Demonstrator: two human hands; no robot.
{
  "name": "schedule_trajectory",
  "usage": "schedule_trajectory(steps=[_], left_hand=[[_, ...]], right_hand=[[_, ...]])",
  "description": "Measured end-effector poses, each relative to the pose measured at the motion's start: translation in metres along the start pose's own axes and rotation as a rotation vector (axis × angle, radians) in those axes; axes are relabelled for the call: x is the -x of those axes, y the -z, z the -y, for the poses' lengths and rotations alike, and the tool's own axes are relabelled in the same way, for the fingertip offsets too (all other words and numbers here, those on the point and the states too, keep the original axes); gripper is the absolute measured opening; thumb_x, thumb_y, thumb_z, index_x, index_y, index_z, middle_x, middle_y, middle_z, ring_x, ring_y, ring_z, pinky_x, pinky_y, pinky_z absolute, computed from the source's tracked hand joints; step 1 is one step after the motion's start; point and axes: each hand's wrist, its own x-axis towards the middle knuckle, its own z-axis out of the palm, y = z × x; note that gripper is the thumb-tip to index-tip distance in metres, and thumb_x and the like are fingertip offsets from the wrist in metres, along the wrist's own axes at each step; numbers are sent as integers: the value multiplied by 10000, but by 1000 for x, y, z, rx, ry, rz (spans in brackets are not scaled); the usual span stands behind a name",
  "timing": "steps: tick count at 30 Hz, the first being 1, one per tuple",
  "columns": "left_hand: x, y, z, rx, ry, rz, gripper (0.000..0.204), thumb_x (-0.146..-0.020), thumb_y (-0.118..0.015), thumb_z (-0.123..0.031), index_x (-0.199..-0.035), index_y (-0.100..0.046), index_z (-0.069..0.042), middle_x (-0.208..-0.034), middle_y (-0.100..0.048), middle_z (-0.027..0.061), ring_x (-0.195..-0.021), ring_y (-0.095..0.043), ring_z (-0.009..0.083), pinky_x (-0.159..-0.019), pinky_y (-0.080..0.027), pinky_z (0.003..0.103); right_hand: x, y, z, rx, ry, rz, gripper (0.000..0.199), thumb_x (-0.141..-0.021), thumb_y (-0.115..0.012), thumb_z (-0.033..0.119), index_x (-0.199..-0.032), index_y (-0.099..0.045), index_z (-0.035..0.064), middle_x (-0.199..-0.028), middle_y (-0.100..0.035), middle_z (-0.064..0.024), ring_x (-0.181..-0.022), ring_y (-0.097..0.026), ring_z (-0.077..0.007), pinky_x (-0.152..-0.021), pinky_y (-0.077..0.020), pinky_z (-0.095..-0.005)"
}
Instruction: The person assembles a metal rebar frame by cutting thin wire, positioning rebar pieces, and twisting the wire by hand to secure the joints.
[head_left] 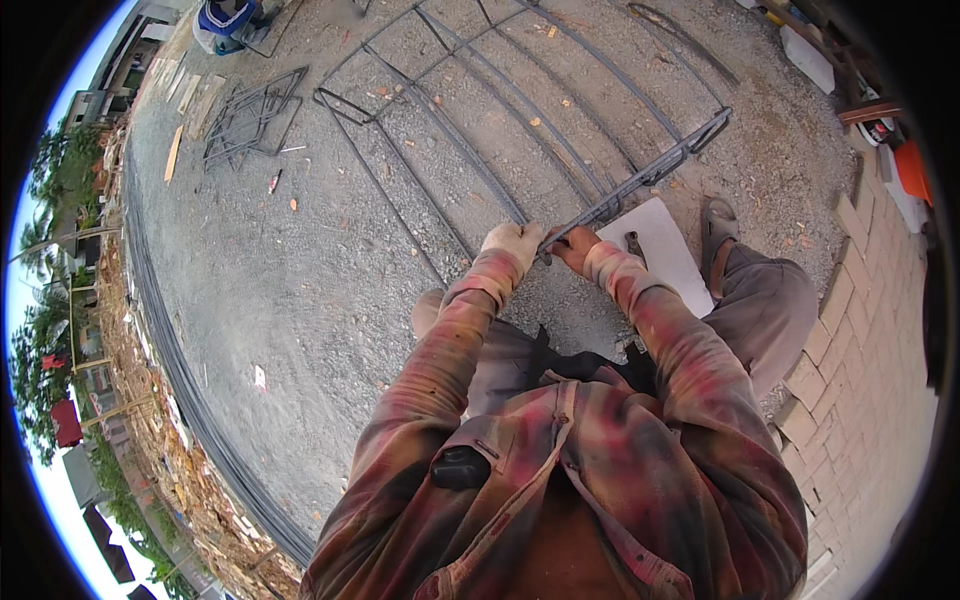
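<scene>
Near the middle of the frame, the left hand (512,241), in a pale work glove, and the bare right hand (574,246) both clench around the near end of a bundle of dark steel rebar stirrups (650,175). This bundle is thin, grey and stacked tight, and it slants up toward the upper right. Long curved rebar rods (470,160) lie across the gravel ground (300,270) above the hands. Just right of the hands lies a white board (665,245), and a sandalled foot (718,235) rests beside it.

Dull dark metal rods (470,160), rough grey gravel ground (300,260), faded plaid cloth sleeve (440,350), matt white board (665,245)
</scene>
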Motion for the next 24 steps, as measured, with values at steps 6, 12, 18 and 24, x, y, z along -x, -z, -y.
schedule_trajectory(steps=[6, 12, 18, 24], left_hand=[[5, -7, 3, -22, -12, -37, 562, -773, -456, -491, -872, -644, 29, -878, -590, 291, -925, -570, 413, -819, -438, 420], [9, 1, 2, -49, -18, -6, 535, -792, -409, -439, -899, -642, 31, -933, -591, 280, -954, -564, 407, -865, -428, 416], [-9, -8, 29, -24, -41, 43, 510, -807, -441, -439, -953, -637, 9, -984, -587, 274, -1003, -545, 402, -877, -425, 414], [-60, -37, 74, -126, -100, 62, 516, -843, -430, -455, -994, -630, -3, -1039, -581, 260, -1043, -525, 400, -889, -417, 412]], right_hand=[[23, 18, 29, -426, -489, 76, 204, -789, -593, 191, -813, -672, 5, -615, -584, -124, -600, -600, -216, -577, -457, -328], [15, 12, 85, -181, -432, 173, 187, -771, -589, 139, -771, -639, -42, -615, -555, -97, -499, -517, -170, -417, -384, -317], [-4, 20, 151, 721, -396, 324, 308, -776, -530, 245, -988, -668, 69, -1039, -633, -157, -974, -610, -332, -817, -484, -363], [-32, 28, 134, 726, -178, 476, 298, -726, -529, 198, -952, -667, 62, -983, -633, -193, -929, -608, -343, -804, -477, -385]])
